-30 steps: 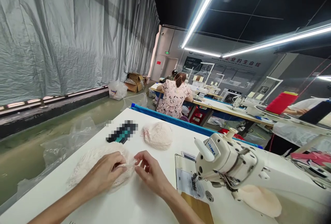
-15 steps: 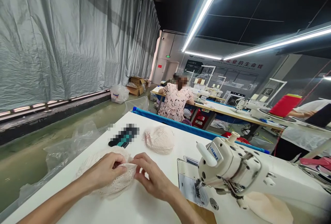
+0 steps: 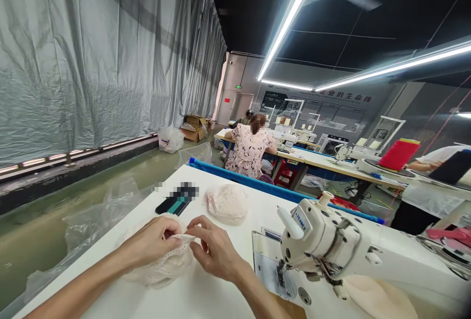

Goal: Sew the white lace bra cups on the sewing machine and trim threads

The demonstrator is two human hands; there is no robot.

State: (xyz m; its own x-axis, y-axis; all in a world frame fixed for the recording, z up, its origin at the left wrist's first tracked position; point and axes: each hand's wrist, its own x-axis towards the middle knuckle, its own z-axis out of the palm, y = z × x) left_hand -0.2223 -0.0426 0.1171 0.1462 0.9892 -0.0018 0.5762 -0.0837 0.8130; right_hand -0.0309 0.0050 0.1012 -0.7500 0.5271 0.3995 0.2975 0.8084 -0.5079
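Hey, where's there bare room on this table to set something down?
The white table is bare between your left arm and right arm. Another patch lies between the far lace bundle and the sewing machine. It's crowded around your left hand, with lace cloth below and a dark item beyond.

Left grip (image 3: 158,240) and right grip (image 3: 218,250) are bare human hands with slim fingers (image 3: 201,222) and rounded knuckles, narrow wrists, then smooth, slender bare forearms (image 3: 93,272), uncovered as far as the view shows.
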